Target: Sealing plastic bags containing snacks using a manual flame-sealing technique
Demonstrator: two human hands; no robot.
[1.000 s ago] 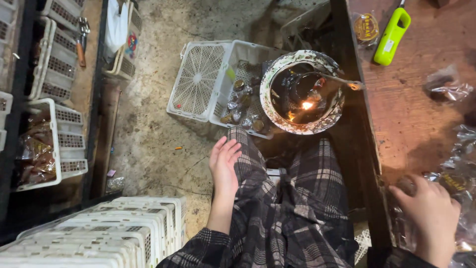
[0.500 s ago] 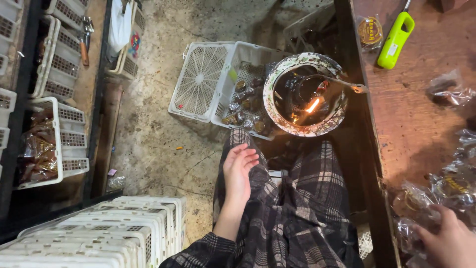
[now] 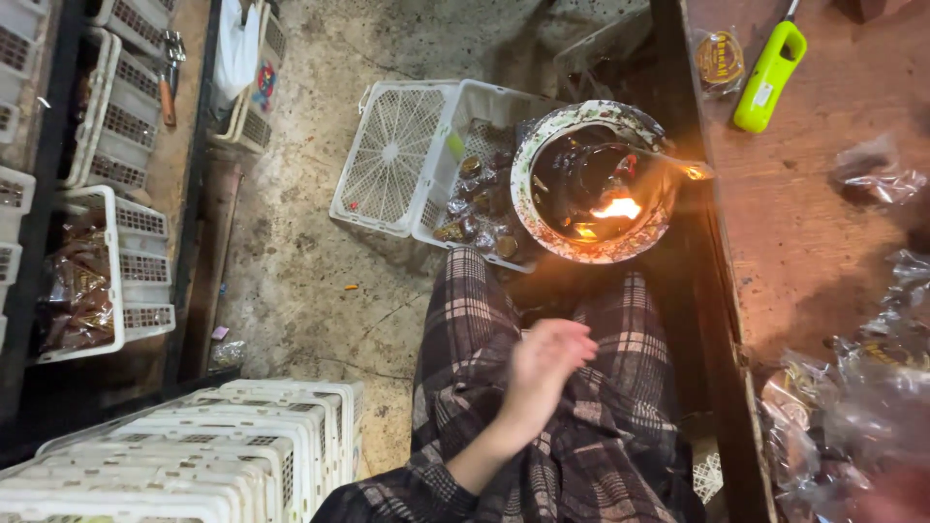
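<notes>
My left hand (image 3: 547, 366) hovers blurred over my lap in plaid trousers (image 3: 465, 329), fingers apart and holding nothing. Beyond my knees stands a round metal bowl (image 3: 524, 199) with a small flame (image 3: 616, 207) burning inside, and a thin rod (image 3: 668, 161) rests across its rim. My right hand is at most a blurred pinkish patch (image 3: 896, 504) in the bottom right corner, behind a heap of clear plastic wrappers (image 3: 852, 397) on the wooden table (image 3: 804, 242). Its grip cannot be made out.
A green stick lighter (image 3: 768, 76) and a small wrapped round sweet (image 3: 719, 60) lie on the table's far end. A white crate (image 3: 455, 145) with wrapped pieces sits on the floor beside the bowl. Stacked white crates (image 3: 194, 455) stand at lower left, with more crates (image 3: 136, 281) along the left.
My left hand has lifted off my left knee and swung right, toward the middle of my lap. My right hand has dropped toward the bottom right corner, almost out of frame.
</notes>
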